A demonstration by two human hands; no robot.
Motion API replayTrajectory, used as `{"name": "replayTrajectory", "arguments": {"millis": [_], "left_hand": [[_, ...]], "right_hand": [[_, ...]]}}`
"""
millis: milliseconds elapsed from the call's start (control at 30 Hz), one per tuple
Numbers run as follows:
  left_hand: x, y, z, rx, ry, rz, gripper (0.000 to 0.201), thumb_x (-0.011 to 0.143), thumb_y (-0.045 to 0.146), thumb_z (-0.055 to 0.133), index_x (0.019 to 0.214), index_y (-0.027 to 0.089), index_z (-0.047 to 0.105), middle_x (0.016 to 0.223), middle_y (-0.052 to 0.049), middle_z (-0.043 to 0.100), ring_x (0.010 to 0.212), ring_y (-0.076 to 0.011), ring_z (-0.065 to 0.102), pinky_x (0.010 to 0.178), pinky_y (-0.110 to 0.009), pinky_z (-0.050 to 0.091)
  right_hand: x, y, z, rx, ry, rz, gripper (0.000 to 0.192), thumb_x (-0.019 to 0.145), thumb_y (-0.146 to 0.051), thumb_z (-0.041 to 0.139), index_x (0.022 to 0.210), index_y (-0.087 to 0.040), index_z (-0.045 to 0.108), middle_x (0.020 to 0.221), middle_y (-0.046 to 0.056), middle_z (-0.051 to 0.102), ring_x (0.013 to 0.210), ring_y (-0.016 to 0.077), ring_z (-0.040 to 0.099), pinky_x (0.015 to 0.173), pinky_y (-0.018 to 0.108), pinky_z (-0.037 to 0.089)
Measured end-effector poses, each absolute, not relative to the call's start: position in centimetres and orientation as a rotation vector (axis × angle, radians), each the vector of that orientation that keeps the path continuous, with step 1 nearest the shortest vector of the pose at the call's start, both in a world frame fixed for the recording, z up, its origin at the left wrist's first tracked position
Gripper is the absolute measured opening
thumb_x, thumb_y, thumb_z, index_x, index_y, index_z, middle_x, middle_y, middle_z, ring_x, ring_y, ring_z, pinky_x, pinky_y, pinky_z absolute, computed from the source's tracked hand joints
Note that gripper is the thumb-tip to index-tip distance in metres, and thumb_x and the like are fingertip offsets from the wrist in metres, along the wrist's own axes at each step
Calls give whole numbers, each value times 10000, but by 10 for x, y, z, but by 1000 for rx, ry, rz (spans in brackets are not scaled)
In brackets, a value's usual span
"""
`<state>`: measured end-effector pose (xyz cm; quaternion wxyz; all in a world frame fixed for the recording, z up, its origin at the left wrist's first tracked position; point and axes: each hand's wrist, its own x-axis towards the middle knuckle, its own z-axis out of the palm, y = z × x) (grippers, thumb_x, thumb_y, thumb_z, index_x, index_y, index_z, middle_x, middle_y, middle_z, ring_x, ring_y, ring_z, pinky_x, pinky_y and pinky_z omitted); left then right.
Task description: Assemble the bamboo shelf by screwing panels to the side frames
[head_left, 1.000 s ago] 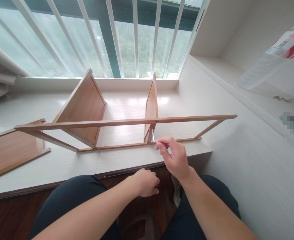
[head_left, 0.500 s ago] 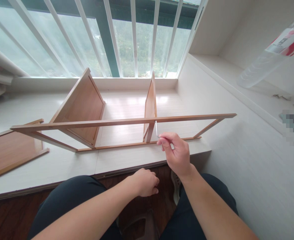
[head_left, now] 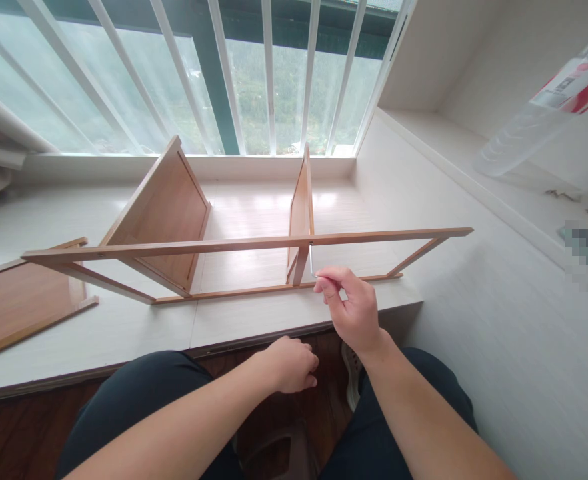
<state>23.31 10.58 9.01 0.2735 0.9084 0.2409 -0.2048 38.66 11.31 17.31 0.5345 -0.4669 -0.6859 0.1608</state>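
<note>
Since half a second ago your right hand (head_left: 351, 307) has barely shifted, and the thin metal key (head_left: 312, 260) in it now stands closer to upright against the joint. You pinch its lower end between thumb and forefinger, the other fingers curled. The key's top meets the wooden frame (head_left: 244, 245) where the long rail crosses the upright panel (head_left: 301, 207) (on the white ledge (head_left: 124, 327), near the window). Your left hand (head_left: 291, 365) rests loosely closed at the ledge's near edge, holding nothing you can see.
</note>
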Motion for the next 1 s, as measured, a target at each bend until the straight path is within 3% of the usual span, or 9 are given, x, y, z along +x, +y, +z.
{"name": "replayTrajectory", "arguments": {"millis": [1000], "left_hand": [[233, 106, 87, 2444, 635, -559, 325, 920, 468, 606, 1092, 247, 772, 1080, -113, 753, 1004, -351, 728, 826, -458, 574]], "right_hand": [[386, 117, 173, -1071, -1551, 340, 84, 1028, -195, 596, 1060, -226, 667, 769, -17, 696, 624, 111, 637, 632, 246, 535]]}}
